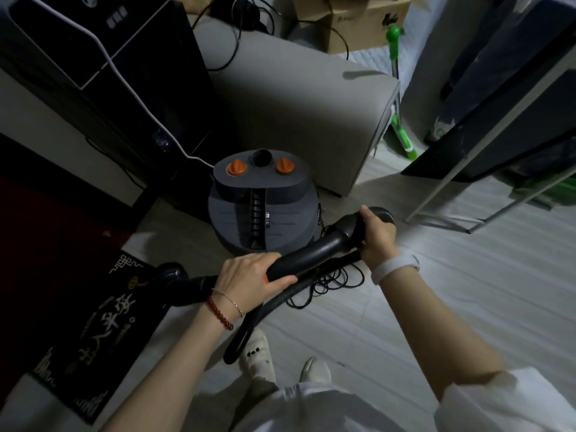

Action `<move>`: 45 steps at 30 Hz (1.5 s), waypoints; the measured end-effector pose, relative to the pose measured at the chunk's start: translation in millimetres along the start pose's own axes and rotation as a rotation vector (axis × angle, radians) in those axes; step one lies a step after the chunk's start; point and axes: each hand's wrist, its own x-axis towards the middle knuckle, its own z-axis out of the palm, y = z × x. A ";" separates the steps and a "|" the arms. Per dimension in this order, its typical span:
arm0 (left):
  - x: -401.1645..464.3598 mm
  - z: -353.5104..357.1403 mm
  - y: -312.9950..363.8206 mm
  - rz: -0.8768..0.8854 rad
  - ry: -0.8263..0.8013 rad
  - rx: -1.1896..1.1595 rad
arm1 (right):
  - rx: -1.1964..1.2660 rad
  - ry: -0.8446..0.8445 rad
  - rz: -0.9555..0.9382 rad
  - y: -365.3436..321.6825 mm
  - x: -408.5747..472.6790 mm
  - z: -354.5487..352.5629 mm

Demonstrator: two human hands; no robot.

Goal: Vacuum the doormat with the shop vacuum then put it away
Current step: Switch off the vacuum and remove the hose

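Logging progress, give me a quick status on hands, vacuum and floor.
Left hand and right hand both grip the black wand. Vacuum beside the doormat. Loose cord and hose coiled near the feet.

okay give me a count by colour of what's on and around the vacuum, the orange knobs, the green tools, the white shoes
Orange knobs on the vacuum lid: 2, left and right
Green-handled floor tools behind the grey block: 1 that I can make out
White shoes: 2, left and right
Total: 5
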 end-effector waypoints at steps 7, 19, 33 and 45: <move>21.0 2.8 -22.4 -0.069 -0.106 -0.201 | -0.201 0.197 -0.277 -27.6 3.1 51.3; 90.7 -62.5 -137.9 -0.300 0.102 -0.770 | -0.521 -0.162 -0.818 -120.9 -61.0 273.7; -45.8 -22.2 -247.2 -0.855 0.107 -0.962 | -0.794 -0.720 -0.484 101.3 -73.2 408.6; -161.8 9.6 -203.5 -0.920 0.098 -0.866 | -0.576 -0.725 -0.052 211.2 -104.7 311.1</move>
